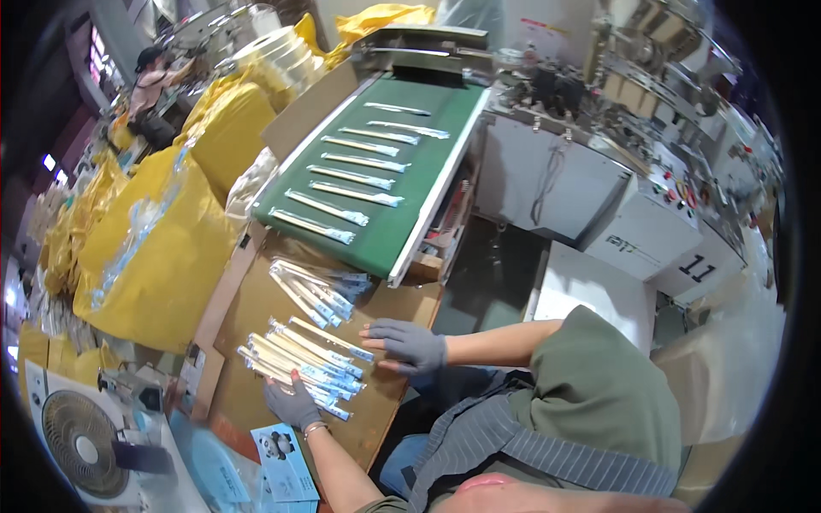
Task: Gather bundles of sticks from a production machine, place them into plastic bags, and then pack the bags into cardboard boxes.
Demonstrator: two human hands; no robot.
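A pile of paired wooden chopsticks in clear and blue wrappers (304, 357) lies on the brown cardboard-topped table (244, 303). My left hand (295, 403), in a grey glove with bare fingertips, rests against the pile's lower left side, its fingers apart and partly hidden. My right hand (405, 345), gloved alike, is stretched flat on the table at the pile's right end, fingertips beside the blue end of one wrapped pair (332, 338). A second, smaller bunch of wrapped chopsticks (310, 292) lies just beyond. Several single packs (352, 162) lie spaced along the green conveyor belt (410, 218).
Yellow sacks (158, 256) crowd the left side. A white fan (85, 445) and blue printed bags (282, 462) are at the lower left. White machine cabinets (556, 179) stand at right beside a white surface (590, 291). Another person (152, 98) works far left.
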